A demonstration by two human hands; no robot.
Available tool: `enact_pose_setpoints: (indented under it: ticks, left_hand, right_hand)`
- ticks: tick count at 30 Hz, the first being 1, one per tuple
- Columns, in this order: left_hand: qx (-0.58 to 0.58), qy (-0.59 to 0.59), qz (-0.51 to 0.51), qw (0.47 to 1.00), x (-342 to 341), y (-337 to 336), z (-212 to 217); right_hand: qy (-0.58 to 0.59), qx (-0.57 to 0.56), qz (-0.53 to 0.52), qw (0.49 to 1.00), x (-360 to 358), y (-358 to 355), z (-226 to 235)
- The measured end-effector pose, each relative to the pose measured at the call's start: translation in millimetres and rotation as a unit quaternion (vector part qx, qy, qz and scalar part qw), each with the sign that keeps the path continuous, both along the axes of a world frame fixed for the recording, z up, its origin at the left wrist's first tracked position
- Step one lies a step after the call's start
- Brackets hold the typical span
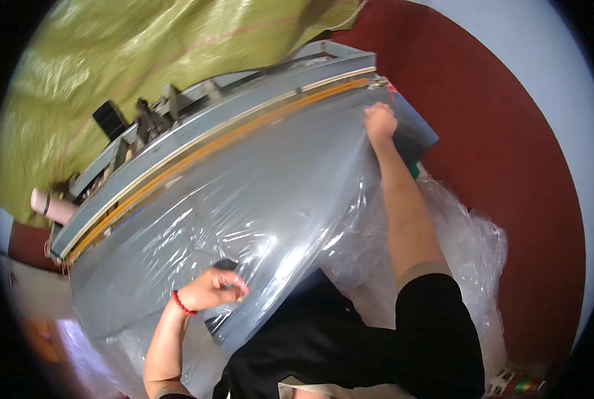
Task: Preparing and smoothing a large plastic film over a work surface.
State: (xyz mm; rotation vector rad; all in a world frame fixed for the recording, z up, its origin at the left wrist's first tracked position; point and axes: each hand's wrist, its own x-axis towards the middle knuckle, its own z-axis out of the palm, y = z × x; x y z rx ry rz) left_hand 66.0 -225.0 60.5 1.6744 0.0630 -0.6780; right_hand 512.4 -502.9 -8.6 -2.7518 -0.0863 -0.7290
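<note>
A sheet of clear plastic film (290, 179) lies across a grey tabletop, shiny and creased toward my body. At the far right of the table, my right hand (380, 123) is closed on the film's edge, and the film runs taut from it toward me. My left hand (214, 290), with a red bead bracelet (183, 303) at the wrist, is over the near part of the film. Its fingers are curled in toward the thumb; what they pinch, if anything, is hard to make out. A small dark object (225, 265) shows just beyond it.
Along the table's far side runs a grey metal frame (244, 93) with an orange strip (244, 128). A pink roll (53, 206) sits at its left end, and a yellow-green woven sheet (144, 46) hangs behind. More loose plastic film (450, 246) bunches at right, above a dark red floor (496, 153).
</note>
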Motion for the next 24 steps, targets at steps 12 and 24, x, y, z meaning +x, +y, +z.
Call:
enact_pose_setpoints:
  ticks: [12,24]
  left_hand:
    - [0.429,0.089,0.371,0.819,-323,208,76]
    - [0.702,-0.036,0.395,0.591,-290,229,-65]
  right_hand:
    - [0.074,-0.068,0.034,0.994,10,-12,4]
    - [0.044,-0.060,0.037,0.997,27,-22,-10]
